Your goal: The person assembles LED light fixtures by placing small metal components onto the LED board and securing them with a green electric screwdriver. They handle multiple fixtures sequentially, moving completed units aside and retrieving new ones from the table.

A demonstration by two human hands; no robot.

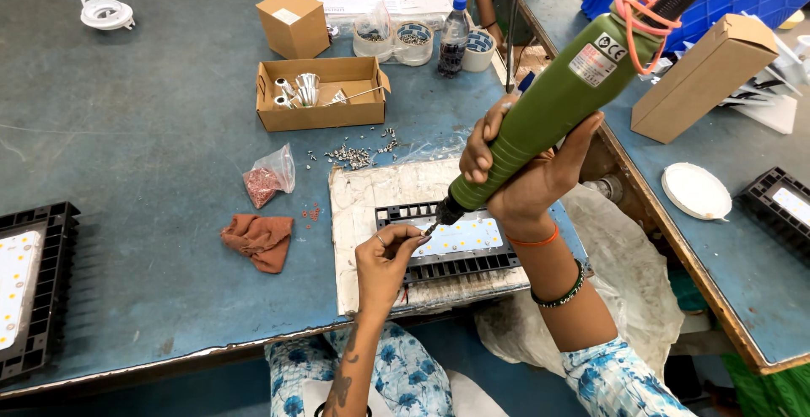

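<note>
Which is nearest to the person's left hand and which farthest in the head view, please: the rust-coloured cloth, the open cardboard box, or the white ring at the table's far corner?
From the left hand:
1. Rust-coloured cloth, on the table just to its left.
2. Open cardboard box, farther back, holding metal parts.
3. White ring, far back left corner.

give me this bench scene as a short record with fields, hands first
left hand: fingertips pinched at the driver tip, resting on the black finned light housing
right hand: wrapped around the green electric screwdriver, tilted, bit down on the housing
under housing: worn white pad on the blue table
loose parts: screws scattered behind the pad, small bag of reddish pieces
other: open cardboard box of metal parts, brown rag, second housing at the table's left edge
</note>
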